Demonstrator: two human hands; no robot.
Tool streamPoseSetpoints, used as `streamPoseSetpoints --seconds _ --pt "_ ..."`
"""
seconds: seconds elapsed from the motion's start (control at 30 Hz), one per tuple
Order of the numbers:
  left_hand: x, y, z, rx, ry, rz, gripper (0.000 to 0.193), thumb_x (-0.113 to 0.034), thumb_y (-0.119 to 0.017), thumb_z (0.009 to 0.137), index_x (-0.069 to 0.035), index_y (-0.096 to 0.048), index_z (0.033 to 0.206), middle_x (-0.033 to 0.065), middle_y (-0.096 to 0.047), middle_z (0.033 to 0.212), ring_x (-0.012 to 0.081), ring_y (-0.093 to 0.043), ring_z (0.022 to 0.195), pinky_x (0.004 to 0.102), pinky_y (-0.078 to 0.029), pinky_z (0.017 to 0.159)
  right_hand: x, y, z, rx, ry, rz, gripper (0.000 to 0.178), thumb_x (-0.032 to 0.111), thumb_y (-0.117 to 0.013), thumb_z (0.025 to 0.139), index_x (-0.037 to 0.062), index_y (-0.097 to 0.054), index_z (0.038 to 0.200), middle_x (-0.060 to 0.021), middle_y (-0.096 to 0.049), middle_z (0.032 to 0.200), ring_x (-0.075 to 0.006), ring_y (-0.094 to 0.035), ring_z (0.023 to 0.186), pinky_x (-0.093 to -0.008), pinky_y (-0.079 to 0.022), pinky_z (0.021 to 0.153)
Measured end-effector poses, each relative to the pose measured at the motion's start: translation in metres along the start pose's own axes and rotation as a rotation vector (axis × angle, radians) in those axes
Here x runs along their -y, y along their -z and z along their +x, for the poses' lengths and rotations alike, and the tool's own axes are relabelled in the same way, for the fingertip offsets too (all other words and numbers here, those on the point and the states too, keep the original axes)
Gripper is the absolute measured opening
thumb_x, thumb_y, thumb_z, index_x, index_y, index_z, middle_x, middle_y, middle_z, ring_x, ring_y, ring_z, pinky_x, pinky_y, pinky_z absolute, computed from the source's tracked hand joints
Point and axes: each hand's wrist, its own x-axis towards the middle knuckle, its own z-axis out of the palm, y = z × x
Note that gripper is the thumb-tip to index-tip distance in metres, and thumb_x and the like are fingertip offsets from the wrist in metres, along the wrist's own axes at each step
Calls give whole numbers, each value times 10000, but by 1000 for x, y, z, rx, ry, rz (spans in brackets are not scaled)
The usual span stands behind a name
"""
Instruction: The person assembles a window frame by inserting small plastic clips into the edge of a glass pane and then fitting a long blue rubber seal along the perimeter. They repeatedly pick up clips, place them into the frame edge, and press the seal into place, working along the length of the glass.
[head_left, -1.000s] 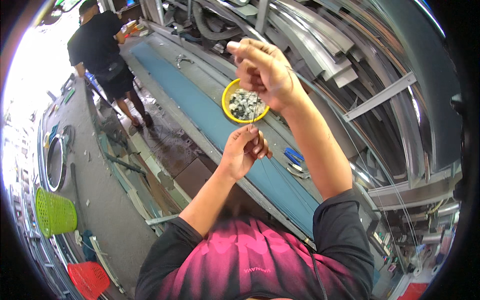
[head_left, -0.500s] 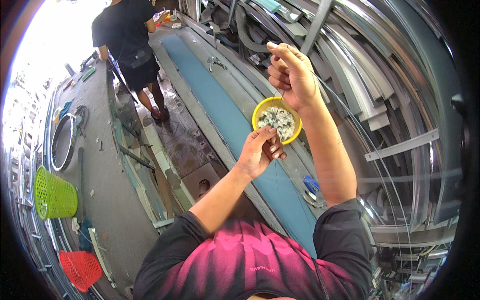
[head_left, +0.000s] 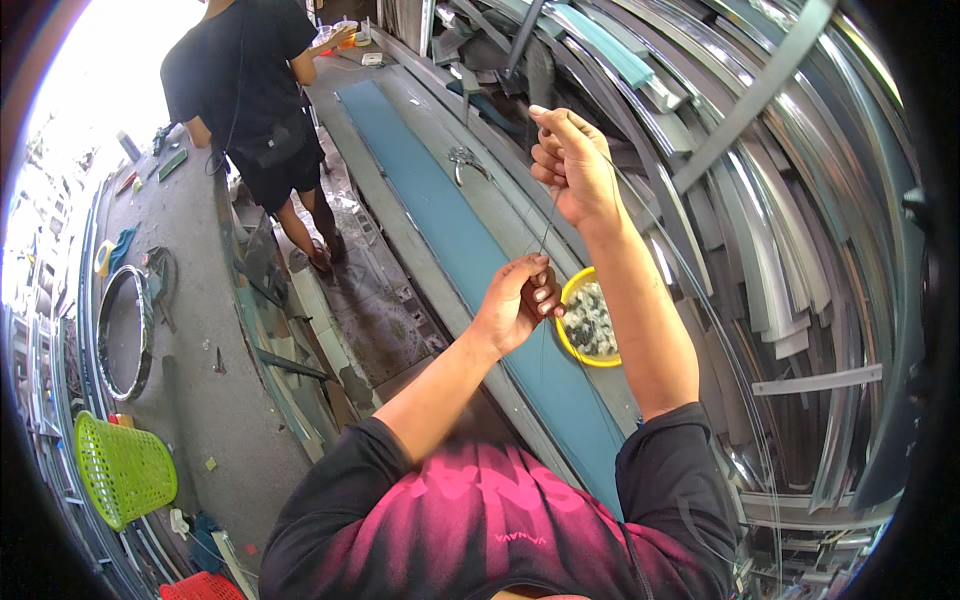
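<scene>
My right hand (head_left: 572,168) is raised, its fingers pinched on a thin dark string (head_left: 550,222). Below it and a little to the left, my left hand (head_left: 518,305) pinches the same string between thumb and forefinger, other fingers curled. The stretch between the hands looks taut, and fine strands hang beneath the left hand. Beyond my right forearm, which hides part of it, sits a yellow bowl (head_left: 573,348) with a fluffy white-and-black heap (head_left: 592,322) inside. Behind the hands a long blue panel (head_left: 440,210) lies on the bench.
A shiny metal tool (head_left: 465,163) lies on the bench ahead. Stacked metal profiles (head_left: 770,250) fill the right. On the left surface are a round hoop (head_left: 124,335), a green basket (head_left: 122,470) and a red basket (head_left: 200,588). A person in black (head_left: 245,90) stands at the far left.
My view has shifted, so the bowl appears lower and more behind my right forearm. My right hand sits slightly lower and closer to the left. Both hands keep their pinch.
</scene>
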Motion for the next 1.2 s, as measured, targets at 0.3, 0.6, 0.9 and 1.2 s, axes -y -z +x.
streamPoseSetpoints --seconds 0.3,0.6,0.9,1.2 --pt "-76 30 21 -58 -67 11 369 -313 -707 1103 -167 -531 813 -30 -443 690 160 -475 643 391 -494 715 -18 -37 71 -17 114 58 241 179 -855 1016 128 -686 852 109 -421 662 -34 -335 539 -249 -267 509" --pt "-134 54 35 -117 -124 61 379 -369 -731 1085 -196 -523 820 -78 -372 665 90 -353 595 299 -360 518 -2 -59 116 -95 240 144 258 194 -876 975 130 -653 863 85 -435 696 -62 -355 567 -282 -274 532" --pt "-177 82 45 -112 -157 16 345 -317 -663 1111 -173 -501 843 -66 -341 673 88 -335 576 276 -331 495 57 -45 137 -230 411 274 340 332 -804 972 142 -563 825 50 -367 652 -115 -325 593 -305 -250 549" --pt "-210 98 58 -9 -115 -71 358 -298 -634 1114 -168 -503 807 -58 -334 657 92 -337 568 281 -348 491 94 10 145 -354 548 306 316 220 -775 1011 134 -521 845 25 -397 721 -119 -393 644 -298 -318 551"
